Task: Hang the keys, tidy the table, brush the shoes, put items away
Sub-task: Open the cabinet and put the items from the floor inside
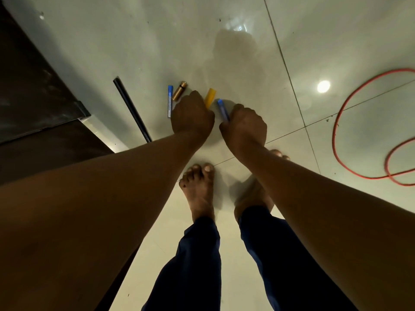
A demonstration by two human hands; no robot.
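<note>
The tiled floor [224, 52] carries everything here, and the small items lie scattered on it just ahead of the person's bare feet [198, 194], so this looks like the put-items-away part of the job: gathering strays before they go back where they belong.

A dark cabinet [33, 97] fills the left edge of the view. A red cord [341, 122] loops on the tiles far to the right, well apart from the work. A black rod [131, 108] lies near the cabinet, its long axis running from upper left to lower right.

The left hand [192, 115] is down at the floor with fingers curled under; what its grip closes on is hidden, so I cannot tell. A yellow piece [210, 97] pokes out just past its knuckles, angled up and to the right. The right hand [244, 125] pinches a blue pen [223, 110], whose free end points up and left, away from the person.

Left of the left hand lie a blue-capped pen [170, 101], almost straight away from the feet, and a brass-coloured tube [180, 90] just beside it, tilted up to the right.
</note>
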